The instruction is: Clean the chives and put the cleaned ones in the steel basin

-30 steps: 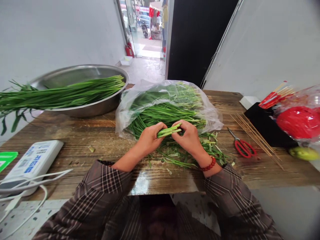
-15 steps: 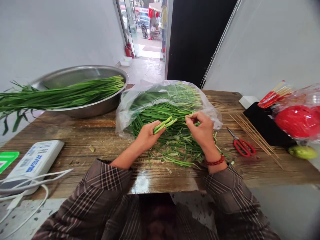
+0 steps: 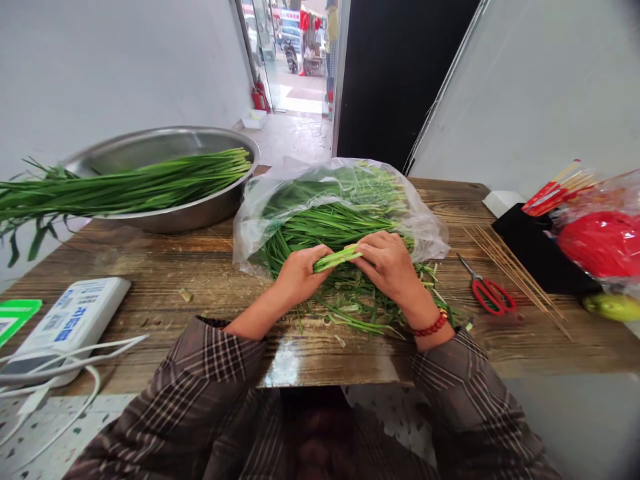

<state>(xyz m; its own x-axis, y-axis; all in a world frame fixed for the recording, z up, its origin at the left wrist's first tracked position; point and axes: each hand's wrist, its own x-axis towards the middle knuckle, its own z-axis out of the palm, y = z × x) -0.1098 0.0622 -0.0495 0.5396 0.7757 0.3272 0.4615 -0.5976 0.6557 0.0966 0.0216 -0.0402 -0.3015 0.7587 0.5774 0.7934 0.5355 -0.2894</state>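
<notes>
A few pale-green stem ends of garlic chives (image 3: pixel 336 258) stick out of my left hand (image 3: pixel 301 272), which is closed around them. My right hand (image 3: pixel 387 262) pinches the tips of these stems from the other side. Behind both hands, a larger pile of garlic chives (image 3: pixel 320 225) lies partly inside a clear plastic bag (image 3: pixel 250 233). Under my right hand, loose trimmed leaves and scraps (image 3: pixel 367 319) are scattered on the wooden table (image 3: pixel 200 267).
At the left stands a steel basin (image 3: pixel 200 217) holding long chives (image 3: pixel 165 183). Red-handled scissors (image 3: pixel 493 295) and thin wooden skewers (image 3: pixel 520 277) lie at the right, beside a black box (image 3: pixel 540 257). A white device (image 3: pixel 75 320) with cables is at the near left.
My right hand has moved left and now grips the stem tips held in my left hand. Before, it was apart from them, pinched above the pile.
</notes>
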